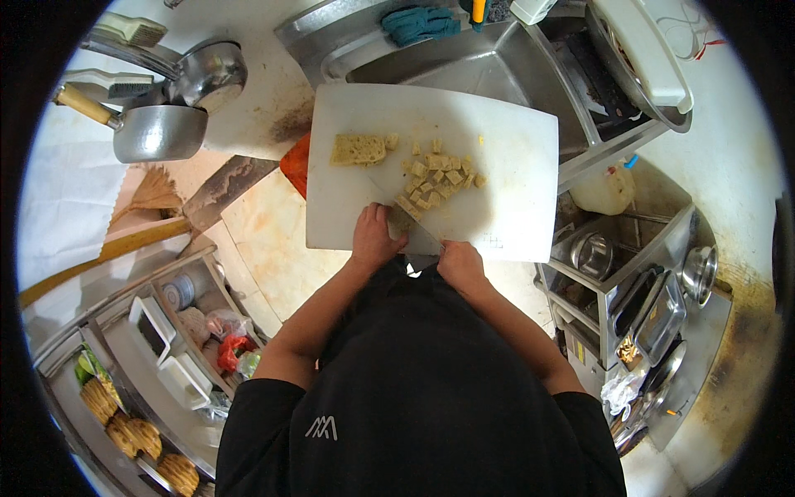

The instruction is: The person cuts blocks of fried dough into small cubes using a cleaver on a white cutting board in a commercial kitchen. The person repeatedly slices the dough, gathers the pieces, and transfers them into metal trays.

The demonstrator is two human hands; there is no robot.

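A white cutting board (515,186) lies before me, overhanging a steel sink. My left hand (377,233) presses on a yellowish porous block (401,222), perhaps bread or tofu, near the board's front edge. My right hand (461,264) is closed around the handle end of a knife, whose blade (427,233) slants up and left along the block's right side. A cut strip (408,207) lies at the blade's far side. Beyond it are several small cubes (438,177) in a loose pile. A larger uncut piece (358,150) rests at the board's upper left.
The steel sink (497,62) lies beyond the board, with teal gloves (419,25) at its far rim. Saucepans (161,132) hang or stand at upper left. A metal rack (605,273) with bowls and trays is at right; an open-topped cabinet (155,298) with food is at left.
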